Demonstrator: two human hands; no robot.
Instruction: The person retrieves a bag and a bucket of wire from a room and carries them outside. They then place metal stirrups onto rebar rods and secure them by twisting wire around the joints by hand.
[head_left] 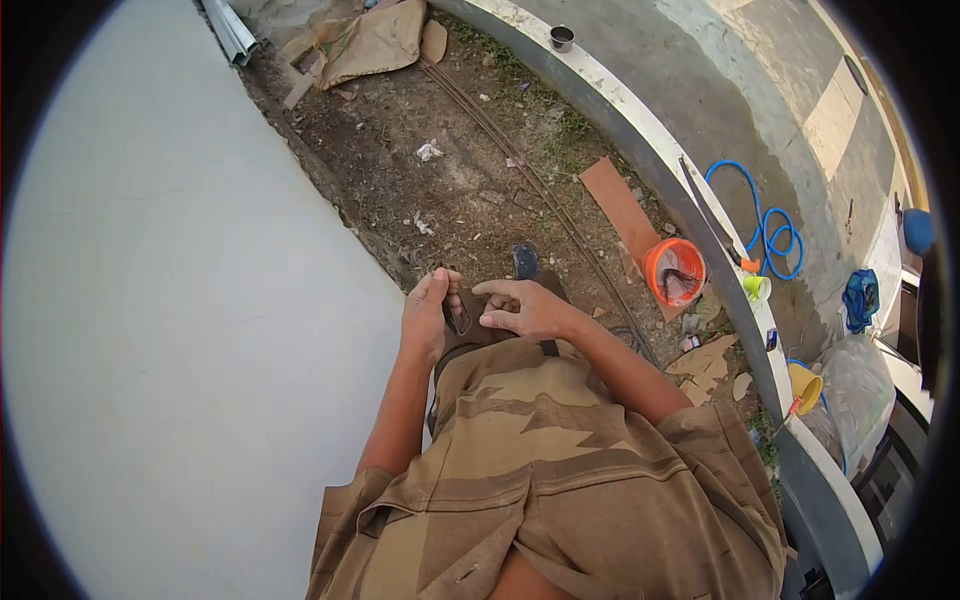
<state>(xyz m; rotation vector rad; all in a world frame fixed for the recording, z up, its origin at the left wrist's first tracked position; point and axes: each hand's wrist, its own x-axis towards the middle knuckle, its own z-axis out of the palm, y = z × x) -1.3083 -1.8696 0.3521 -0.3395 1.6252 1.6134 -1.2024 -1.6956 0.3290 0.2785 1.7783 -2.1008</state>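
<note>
My left hand (430, 308) is closed in front of my body, beside the pale wall. A small dark thing shows at its fingers, too small to make out. My right hand (522, 307) is just to the right of it, its index finger and thumb apart and pointing towards the left hand, its other fingers curled under. Nothing shows between that finger and thumb. Below the hands lies my brown patterned shirt (560, 430). A dark shoe tip (525, 262) shows beyond the right hand.
A smooth pale wall (200, 300) fills the left. An orange bucket (674, 272) stands on the dirt near a curved ledge (640, 115), which bears a metal cup (562, 39) and green cup (757, 288). Long thin rods (520, 170) cross the ground. Beyond lies a blue hose (757, 205).
</note>
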